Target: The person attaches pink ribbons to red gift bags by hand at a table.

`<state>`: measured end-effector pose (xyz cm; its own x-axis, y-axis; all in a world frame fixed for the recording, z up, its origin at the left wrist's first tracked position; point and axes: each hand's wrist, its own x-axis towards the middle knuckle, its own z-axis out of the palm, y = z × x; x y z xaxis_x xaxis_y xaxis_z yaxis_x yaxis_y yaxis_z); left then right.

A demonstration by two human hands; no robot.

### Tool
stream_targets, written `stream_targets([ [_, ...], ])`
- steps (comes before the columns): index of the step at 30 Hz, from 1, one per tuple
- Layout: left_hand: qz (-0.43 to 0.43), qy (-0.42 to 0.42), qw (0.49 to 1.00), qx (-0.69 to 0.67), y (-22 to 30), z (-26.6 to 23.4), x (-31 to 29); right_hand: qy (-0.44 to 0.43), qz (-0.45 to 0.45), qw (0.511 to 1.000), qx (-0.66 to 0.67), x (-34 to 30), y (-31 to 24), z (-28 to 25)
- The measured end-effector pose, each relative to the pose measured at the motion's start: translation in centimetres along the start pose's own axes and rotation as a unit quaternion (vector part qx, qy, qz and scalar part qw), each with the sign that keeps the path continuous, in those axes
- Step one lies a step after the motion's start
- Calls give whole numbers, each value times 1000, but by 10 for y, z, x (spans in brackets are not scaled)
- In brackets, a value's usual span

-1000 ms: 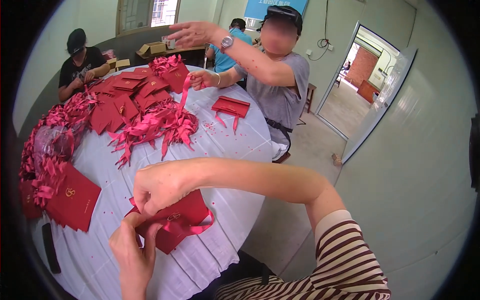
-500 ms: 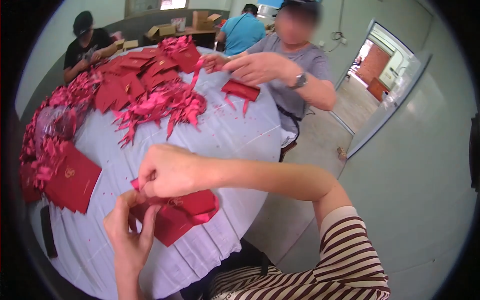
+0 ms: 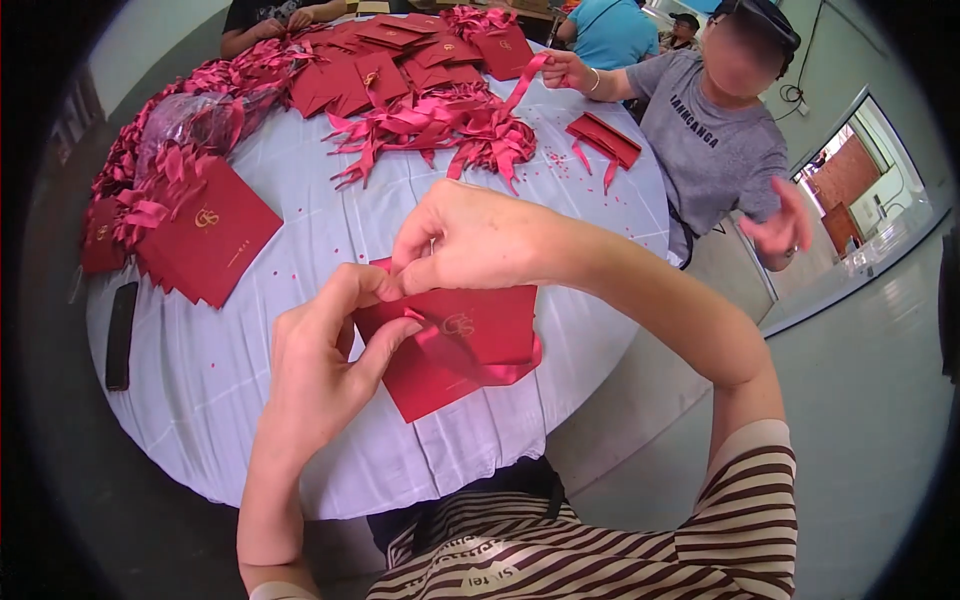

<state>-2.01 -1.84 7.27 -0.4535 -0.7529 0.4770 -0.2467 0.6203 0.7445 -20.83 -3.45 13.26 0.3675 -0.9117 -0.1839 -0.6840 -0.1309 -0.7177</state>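
Note:
A flat dark-red paper bag (image 3: pixel 490 312) with a gold emblem lies tilted on the table in front of me. My left hand (image 3: pixel 322 350) grips its upper left edge, thumb on the front, index finger near the rim. Fingertips of my right hand (image 3: pixel 470 232) are pinched together at that same edge, touching the left index finger; what they pinch is mostly hidden. A glossy red ribbon (image 3: pixel 508 373) loops across the bag's front and sticks out past its right side. One ribbon end shows by my left thumb.
A stack of red bags (image 3: pixel 225 235) with ribbons lies left, beside a black bar-shaped object (image 3: pixel 121 335). Further back are a ribbon heap (image 3: pixel 470 140) and piled bags (image 3: pixel 350 85). A co-worker (image 3: pixel 715 140) at the right holds a ribbon near another red bag (image 3: pixel 604 140).
The view has shifted, so the table sits further right and higher. My hands stay at the bag's upper left edge. The co-worker's hands have moved apart, one swinging right.

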Motion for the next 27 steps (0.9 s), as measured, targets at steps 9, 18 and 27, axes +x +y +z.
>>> stream_targets([
  [9, 8, 3, 1000, 26, -7, 5, -2, 20, 37, 996, 79, 8, 9, 12],
  [18, 14, 8, 1000, 18, -7, 8, -1, 26, 52, 996, 64, 1, 3, 10],
  [27, 23, 3, 999, 25, 0, 14, -2, 47, -18, 998, 47, 9, 16, 2],
])
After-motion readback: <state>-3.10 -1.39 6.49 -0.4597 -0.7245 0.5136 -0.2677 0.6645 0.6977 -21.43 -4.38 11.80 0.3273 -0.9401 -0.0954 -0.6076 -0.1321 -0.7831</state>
